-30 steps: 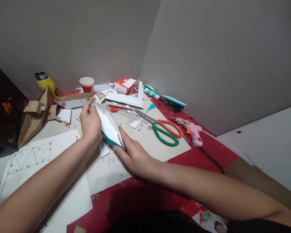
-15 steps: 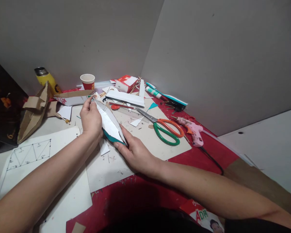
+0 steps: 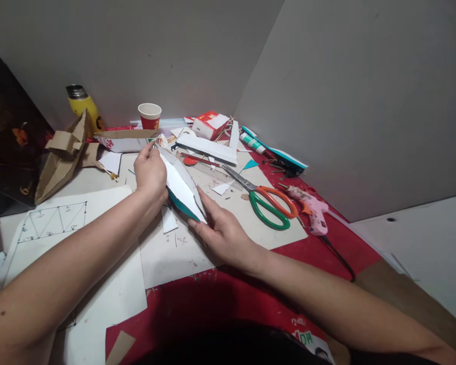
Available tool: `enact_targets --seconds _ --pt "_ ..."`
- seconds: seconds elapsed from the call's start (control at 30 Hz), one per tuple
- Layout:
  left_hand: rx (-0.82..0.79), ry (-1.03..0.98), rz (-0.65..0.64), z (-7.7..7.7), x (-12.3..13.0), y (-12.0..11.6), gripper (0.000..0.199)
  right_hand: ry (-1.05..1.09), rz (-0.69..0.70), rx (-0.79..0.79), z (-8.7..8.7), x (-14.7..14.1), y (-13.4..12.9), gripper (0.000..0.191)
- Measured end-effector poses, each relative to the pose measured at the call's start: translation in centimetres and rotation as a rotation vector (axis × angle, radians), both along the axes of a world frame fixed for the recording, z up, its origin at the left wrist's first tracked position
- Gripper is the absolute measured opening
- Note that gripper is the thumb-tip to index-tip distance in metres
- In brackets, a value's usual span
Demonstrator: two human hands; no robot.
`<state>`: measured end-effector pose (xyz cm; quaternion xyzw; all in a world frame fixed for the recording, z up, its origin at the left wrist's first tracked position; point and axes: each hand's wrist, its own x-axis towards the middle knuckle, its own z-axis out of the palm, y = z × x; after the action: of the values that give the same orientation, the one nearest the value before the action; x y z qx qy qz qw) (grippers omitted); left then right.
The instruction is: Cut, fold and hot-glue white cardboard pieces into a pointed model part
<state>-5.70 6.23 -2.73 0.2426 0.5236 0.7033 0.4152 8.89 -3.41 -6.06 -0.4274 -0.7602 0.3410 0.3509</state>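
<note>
Between my two hands is a boat-shaped cardboard piece (image 3: 180,182), white inside with a teal outer side and pointed ends. My left hand (image 3: 151,172) is closed around its far end. At the near tip my right hand (image 3: 222,228) grips it, thumb below and fingers along the right edge. The piece is tilted above a pale board (image 3: 182,268) strewn with small scraps. To its right lie large scissors (image 3: 268,205) with one orange and one green handle. A white paper scrap (image 3: 169,220) sits under the piece.
A pink glue gun (image 3: 311,208) with a black cord lies at right. Behind stand a paper cup (image 3: 150,117) and a yellow bottle (image 3: 84,109). A brown cardboard boat (image 3: 63,157) leans at left, above a sheet with a drawn truss (image 3: 110,203). Grey walls close off the back.
The camera view has shifted slightly, so the table items appear farther right and mostly a little higher. Both hands keep hold of the cardboard piece, with its white inside turned a bit differently.
</note>
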Motion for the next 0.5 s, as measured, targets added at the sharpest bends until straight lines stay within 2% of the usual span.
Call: enact_targets --seconds 0.17,0.27,0.43,0.5 --pt "-0.004 -0.008 -0.009 0.3 0.0 -0.2 0.034 0.086 -0.053 -0.034 -1.0 0.2 0.0 0.061" --pt "-0.004 -0.015 -0.015 0.3 0.0 -0.3 0.036 0.124 -0.096 0.044 -1.3 0.3 0.1 0.051" --pt "-0.006 -0.035 -0.041 0.4 -0.3 0.0 0.039 0.101 -0.111 0.194 -0.2 0.4 0.1 0.051" --pt "-0.015 -0.047 -0.053 0.4 -0.5 0.2 0.04 0.091 -0.08 0.237 0.5 0.6 0.1 0.041"
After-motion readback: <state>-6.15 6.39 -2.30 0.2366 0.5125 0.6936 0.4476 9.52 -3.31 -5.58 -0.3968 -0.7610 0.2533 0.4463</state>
